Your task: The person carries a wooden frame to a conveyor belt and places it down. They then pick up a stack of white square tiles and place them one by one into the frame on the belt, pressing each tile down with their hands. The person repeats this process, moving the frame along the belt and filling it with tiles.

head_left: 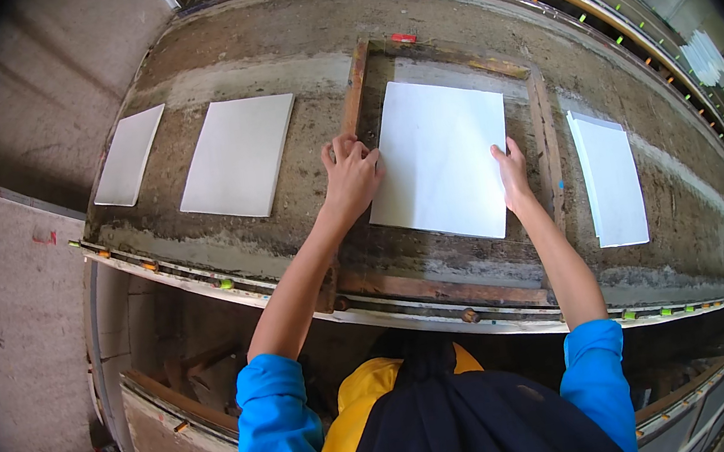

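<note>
One white, rectangular, paper-like piece (440,162) lies on our worn brown table (212,32), inside a brown wooden frame (546,136), between our left hand (354,175) and right hand (513,175). The left, fingers curled, sits at its left edge; the right has its thumb at the right edge. We cannot tell whether either clamps it.

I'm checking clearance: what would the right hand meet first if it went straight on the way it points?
Most likely the paper that the right hand touches at its right edge; exact depth is unclear.
</note>
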`<action>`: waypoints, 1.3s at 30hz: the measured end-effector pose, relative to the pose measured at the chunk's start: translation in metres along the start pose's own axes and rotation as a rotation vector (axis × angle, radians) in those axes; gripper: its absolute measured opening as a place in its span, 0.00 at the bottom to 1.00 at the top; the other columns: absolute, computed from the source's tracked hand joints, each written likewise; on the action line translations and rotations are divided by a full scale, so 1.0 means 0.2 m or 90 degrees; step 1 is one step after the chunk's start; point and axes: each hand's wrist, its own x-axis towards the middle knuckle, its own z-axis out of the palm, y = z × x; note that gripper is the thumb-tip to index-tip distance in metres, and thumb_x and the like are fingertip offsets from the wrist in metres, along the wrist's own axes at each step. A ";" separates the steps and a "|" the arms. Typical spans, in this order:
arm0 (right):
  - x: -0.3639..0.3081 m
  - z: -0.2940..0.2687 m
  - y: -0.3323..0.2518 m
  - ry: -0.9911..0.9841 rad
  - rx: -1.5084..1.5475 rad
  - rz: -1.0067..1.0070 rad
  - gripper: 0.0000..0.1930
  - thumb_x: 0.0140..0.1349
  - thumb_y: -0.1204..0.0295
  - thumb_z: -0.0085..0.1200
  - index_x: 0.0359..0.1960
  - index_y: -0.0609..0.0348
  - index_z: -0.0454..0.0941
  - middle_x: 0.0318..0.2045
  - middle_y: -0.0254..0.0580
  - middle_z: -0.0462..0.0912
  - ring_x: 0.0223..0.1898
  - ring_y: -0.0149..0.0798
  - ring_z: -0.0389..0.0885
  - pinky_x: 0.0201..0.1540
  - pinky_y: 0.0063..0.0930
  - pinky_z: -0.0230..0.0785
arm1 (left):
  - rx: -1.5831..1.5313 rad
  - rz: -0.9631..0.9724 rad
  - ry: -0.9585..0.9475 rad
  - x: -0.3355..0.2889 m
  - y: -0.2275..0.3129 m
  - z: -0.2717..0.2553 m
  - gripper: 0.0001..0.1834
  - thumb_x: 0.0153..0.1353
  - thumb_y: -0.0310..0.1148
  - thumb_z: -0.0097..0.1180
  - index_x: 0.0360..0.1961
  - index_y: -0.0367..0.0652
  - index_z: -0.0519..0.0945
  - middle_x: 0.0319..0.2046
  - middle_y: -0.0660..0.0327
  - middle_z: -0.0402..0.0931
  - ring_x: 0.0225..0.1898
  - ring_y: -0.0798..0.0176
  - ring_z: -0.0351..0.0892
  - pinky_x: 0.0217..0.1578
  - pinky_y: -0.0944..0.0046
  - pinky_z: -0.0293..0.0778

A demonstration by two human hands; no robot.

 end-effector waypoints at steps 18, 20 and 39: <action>0.02 0.04 0.05 0.025 -0.097 -0.012 0.29 0.60 0.66 0.45 0.60 0.66 0.54 0.57 0.55 0.62 0.57 0.47 0.63 0.58 0.35 0.54 | 0.123 -0.002 -0.050 0.00 0.01 0.02 0.18 0.47 0.39 0.58 0.38 0.40 0.78 0.38 0.59 0.74 0.57 0.55 0.55 0.55 0.36 0.41; 0.01 0.05 0.04 0.018 -0.111 -0.028 0.29 0.60 0.65 0.45 0.60 0.66 0.54 0.57 0.55 0.62 0.58 0.47 0.62 0.59 0.35 0.54 | 0.124 -0.005 -0.050 0.00 0.01 0.01 0.17 0.47 0.38 0.57 0.37 0.40 0.78 0.38 0.58 0.74 0.57 0.55 0.55 0.54 0.35 0.41; -0.01 0.06 0.04 0.067 -0.244 -0.067 0.29 0.58 0.64 0.46 0.58 0.68 0.58 0.53 0.58 0.67 0.55 0.50 0.66 0.57 0.34 0.56 | 0.133 -0.027 -0.040 -0.02 0.04 0.06 0.14 0.50 0.35 0.54 0.36 0.38 0.77 0.41 0.53 0.70 0.58 0.50 0.51 0.52 0.29 0.39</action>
